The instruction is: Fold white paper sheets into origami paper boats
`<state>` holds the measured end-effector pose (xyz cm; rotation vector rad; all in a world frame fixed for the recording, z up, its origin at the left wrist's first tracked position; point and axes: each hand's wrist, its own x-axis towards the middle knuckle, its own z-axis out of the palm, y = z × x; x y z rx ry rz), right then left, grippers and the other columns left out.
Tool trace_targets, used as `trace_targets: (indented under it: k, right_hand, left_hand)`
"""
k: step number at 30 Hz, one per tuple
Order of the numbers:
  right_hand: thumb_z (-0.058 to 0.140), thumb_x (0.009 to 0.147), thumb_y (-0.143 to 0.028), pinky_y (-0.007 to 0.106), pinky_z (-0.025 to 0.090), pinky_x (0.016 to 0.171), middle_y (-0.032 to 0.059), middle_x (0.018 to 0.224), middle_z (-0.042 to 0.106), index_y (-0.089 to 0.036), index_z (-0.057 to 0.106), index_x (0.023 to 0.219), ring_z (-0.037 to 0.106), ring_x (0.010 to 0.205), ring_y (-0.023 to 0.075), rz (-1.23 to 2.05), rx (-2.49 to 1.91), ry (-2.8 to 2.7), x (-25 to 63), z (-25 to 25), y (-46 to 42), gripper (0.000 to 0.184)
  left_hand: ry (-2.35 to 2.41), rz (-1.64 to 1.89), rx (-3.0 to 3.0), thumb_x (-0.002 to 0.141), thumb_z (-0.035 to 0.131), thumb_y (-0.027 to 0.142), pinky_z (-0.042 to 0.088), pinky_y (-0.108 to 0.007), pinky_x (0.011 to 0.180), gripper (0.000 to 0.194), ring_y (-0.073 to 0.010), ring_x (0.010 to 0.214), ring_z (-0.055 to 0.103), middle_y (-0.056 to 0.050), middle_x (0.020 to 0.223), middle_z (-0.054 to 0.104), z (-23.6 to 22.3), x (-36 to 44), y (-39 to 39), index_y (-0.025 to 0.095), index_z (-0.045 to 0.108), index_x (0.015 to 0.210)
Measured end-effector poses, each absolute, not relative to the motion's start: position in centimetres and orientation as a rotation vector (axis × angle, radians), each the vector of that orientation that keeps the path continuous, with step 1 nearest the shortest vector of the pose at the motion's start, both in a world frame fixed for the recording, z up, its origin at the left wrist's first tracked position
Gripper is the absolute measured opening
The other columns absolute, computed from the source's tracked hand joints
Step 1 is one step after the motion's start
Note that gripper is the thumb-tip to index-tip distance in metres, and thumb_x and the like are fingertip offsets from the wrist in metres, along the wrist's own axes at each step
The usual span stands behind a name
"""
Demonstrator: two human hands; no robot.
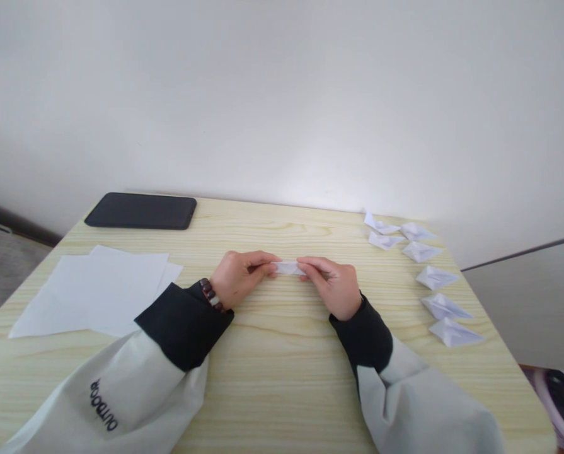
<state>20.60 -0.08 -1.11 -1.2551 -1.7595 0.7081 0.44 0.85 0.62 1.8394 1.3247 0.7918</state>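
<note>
A small strip of folded white paper [288, 268] is held level between my two hands, above the middle of the table. Its left end is pinched between the thumb and fingers of my left hand [242, 275]. The right end sits in the same kind of pinch in my right hand [333, 285]. Creases show on the part between the fingertips; both ends are hidden by the fingers. Off to the right stand several folded paper boats [437, 277], in a line along the table's right side.
A loose stack of white paper sheets [97, 290] lies at the left, partly beside my left sleeve. Behind it a black phone [142, 211] rests flat near the back edge. The light wood table [267, 391] meets a white wall [282, 107] at the back.
</note>
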Motion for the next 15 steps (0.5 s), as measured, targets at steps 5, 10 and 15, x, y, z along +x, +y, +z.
trace_targets:
  k: [5,10,15]
  right_hand:
    - [0.063,0.077,-0.035,0.023,0.055,0.054,-0.001,0.076,0.073,-0.024,0.071,0.083,0.068,0.056,0.0149,0.758,-1.297,-1.611,20.74,-1.88,0.03,0.014]
    - [0.064,0.077,-0.03,0.022,0.053,0.057,0.0,0.072,0.072,-0.021,0.069,0.086,0.065,0.058,0.0128,0.692,-1.252,-1.734,20.53,-1.57,-0.06,0.014]
    - [0.061,0.078,-0.025,0.021,0.049,0.059,0.0006,0.077,0.07,-0.02,0.066,0.087,0.062,0.061,0.011,0.662,-1.165,-1.951,19.94,-0.99,-0.43,0.011]
  left_hand:
    - [1.409,0.842,1.707,0.073,0.062,0.043,0.05,-0.02,0.059,0.029,-0.014,0.062,0.066,0.0,0.066,0.071,0.7,0.63,0.66,0.016,0.068,0.081]
    - [1.365,0.783,1.941,0.073,0.062,0.04,0.044,-0.018,0.052,0.027,-0.0102,0.054,0.059,0.001,0.064,0.069,0.61,0.66,0.65,0.016,0.069,0.083]
    - [1.262,0.753,2.099,0.077,0.058,0.033,0.039,-0.017,0.051,0.02,-0.0077,0.053,0.054,0.003,0.066,0.068,0.48,0.66,0.44,0.019,0.07,0.084]
